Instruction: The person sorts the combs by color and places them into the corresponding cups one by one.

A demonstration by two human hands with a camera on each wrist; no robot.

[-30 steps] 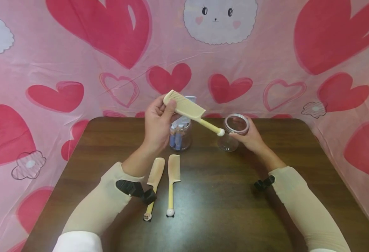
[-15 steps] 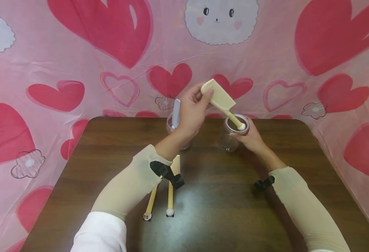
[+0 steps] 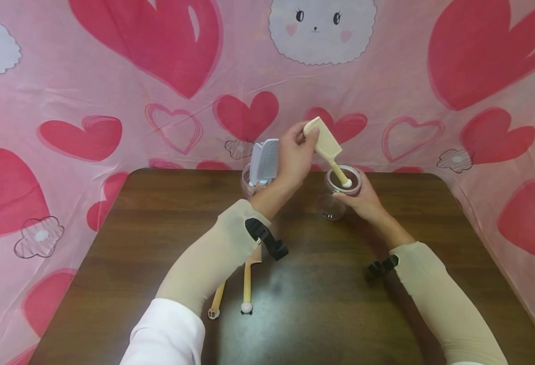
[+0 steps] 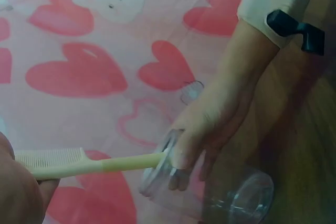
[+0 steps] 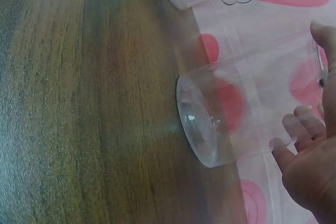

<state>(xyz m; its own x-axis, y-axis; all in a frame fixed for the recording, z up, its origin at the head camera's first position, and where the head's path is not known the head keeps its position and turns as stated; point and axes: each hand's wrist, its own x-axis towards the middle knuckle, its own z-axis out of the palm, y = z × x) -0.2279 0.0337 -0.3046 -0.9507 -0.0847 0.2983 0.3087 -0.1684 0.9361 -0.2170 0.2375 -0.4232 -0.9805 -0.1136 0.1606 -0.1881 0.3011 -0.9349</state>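
Observation:
My left hand (image 3: 296,154) pinches a cream comb (image 3: 326,142) by its toothed head, with the yellow handle slanting down. The handle's white round tip is at the mouth of a clear jar (image 3: 331,205). My right hand (image 3: 363,198) grips that jar near its rim, thumb on the near side; in the right wrist view the fingers (image 5: 299,129) curl round its wall. The left wrist view shows the yellow handle (image 4: 131,162) reaching the jar's rim. Two more cream combs lie on the table, partly hidden under my left forearm; one yellow handle (image 3: 247,286) shows plainly.
Left of my left hand stands a second clear jar (image 3: 246,178) holding bluish-white combs (image 3: 264,161), partly covered by that hand. The brown table (image 3: 340,304) ends at the back against a pink heart-patterned cloth (image 3: 167,121).
My left hand has carried the comb rightward from beside the second jar to the clear jar's mouth, turning its handle more steeply down. My right hand and its jar have stayed put.

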